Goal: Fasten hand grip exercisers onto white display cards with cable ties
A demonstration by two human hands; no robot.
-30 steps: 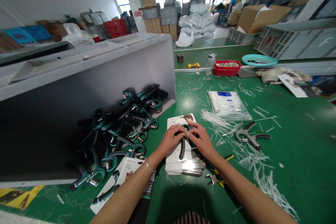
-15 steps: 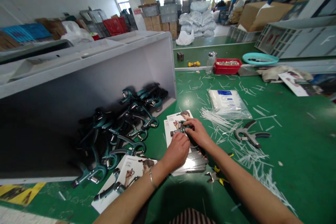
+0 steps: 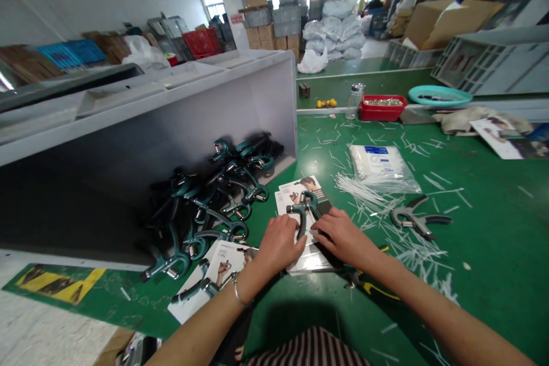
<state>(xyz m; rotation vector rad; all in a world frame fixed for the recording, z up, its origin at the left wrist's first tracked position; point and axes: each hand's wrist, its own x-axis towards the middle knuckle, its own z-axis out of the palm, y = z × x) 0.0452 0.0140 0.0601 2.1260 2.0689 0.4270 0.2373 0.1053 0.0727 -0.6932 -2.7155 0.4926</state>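
A teal and black hand grip strengthener (image 3: pixel 308 200) lies on a printed cardboard card (image 3: pixel 281 201), its coil end pointing away from me. My left hand (image 3: pixel 281 242) has its fingers and thumb closed around the left handle. On the other side, my right hand (image 3: pixel 343 235) grips the right handle, which its fingers partly hide. Under this card are more cards, stacked. Left of my left forearm, another hand grip strengthener (image 3: pixel 189 291) rests on a printed card (image 3: pixel 223 257). Cutting pliers with yellow handles (image 3: pixel 377 290) lie partly beneath my right forearm.
A grey crate (image 3: pixel 274 86) on its side holds several hand grips (image 3: pixel 231 183). To the right are white cable ties (image 3: pixel 364 197), a plastic bag of ties (image 3: pixel 381 163) and a grey hand grip (image 3: pixel 414 218). Farther back stand a glass jar (image 3: pixel 354 103) and a red tray (image 3: pixel 383 114).
Both hands have moved from the coil end of the hand grip toward me, onto its handles. The coil end is now uncovered. The view has shifted slightly left.
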